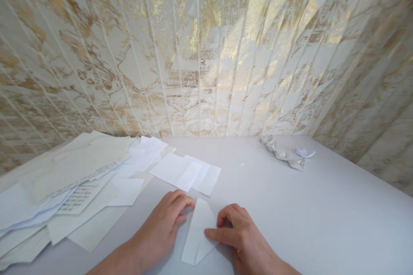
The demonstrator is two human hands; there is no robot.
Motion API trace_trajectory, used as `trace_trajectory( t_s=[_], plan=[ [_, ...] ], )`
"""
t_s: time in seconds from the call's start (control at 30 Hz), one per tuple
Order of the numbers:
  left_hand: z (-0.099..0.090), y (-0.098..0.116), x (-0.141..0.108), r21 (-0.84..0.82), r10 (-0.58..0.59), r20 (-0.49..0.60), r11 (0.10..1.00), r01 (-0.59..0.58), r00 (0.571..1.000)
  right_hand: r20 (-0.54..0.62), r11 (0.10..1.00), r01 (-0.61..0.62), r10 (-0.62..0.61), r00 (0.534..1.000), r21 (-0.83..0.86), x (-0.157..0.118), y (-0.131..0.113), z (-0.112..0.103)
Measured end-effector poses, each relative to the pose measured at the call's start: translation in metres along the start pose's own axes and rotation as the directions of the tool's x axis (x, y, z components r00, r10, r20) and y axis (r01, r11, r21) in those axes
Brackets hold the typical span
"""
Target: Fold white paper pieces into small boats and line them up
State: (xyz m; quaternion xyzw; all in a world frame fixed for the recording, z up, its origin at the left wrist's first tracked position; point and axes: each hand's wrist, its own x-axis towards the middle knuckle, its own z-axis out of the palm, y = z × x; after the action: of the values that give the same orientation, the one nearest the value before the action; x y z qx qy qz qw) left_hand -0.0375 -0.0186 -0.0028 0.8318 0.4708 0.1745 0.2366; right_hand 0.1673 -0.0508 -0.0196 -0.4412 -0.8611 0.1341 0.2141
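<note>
A small folded piece of white paper [197,235] lies on the table between my hands, with a slanted top corner and a crease near its lower end. My right hand [240,234] pinches its right edge, thumb on top and the other fingers curled beneath or behind. Just left of the paper is my left hand [169,219], its fingers bent and the thumb apart from the forefinger; nothing shows between them. The left fingertips come close to the paper's upper left edge. Beyond the hands lie flat white paper pieces [176,171], partly overlapping.
A large loose pile of paper sheets [80,167], some printed, covers the table's left side. Several small folded paper shapes [280,152] sit at the back right. A tiny paper scrap [241,164] lies mid-table. A gold-patterned curtain [200,51] hangs along the table's back edge.
</note>
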Motion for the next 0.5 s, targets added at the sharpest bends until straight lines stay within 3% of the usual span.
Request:
trace_trajectory(
  t_s=[0.1, 0.23, 0.3, 0.5],
  plan=[
    [0.0026, -0.0065, 0.0032, 0.119, 0.188, -0.075, 0.977, -0.179, 0.979, -0.053, 0.996, 0.061, -0.057, 0.997, 0.063, 0.0003, 0.0036, -0.0008],
    [0.0020, -0.0081, 0.0054, 0.202, 0.397, 0.015, 0.898, -0.391, 0.918, -0.095, 0.991, 0.126, -0.121, 0.988, 0.050, 0.0022, 0.0043, -0.0051],
    [0.0005, -0.0058, 0.0058, 0.191, 0.422, 0.060, 0.885, -0.425, 0.905, -0.098, 0.989, 0.146, -0.148, 0.984, -0.023, 0.0027, 0.0035, -0.0066],
    [-0.0068, -0.0003, 0.0053, 0.153, 0.367, 0.077, 0.914, -0.375, 0.927, -0.069, 0.975, 0.156, -0.168, 0.983, -0.156, -0.0005, -0.0009, -0.0004]
  ],
)
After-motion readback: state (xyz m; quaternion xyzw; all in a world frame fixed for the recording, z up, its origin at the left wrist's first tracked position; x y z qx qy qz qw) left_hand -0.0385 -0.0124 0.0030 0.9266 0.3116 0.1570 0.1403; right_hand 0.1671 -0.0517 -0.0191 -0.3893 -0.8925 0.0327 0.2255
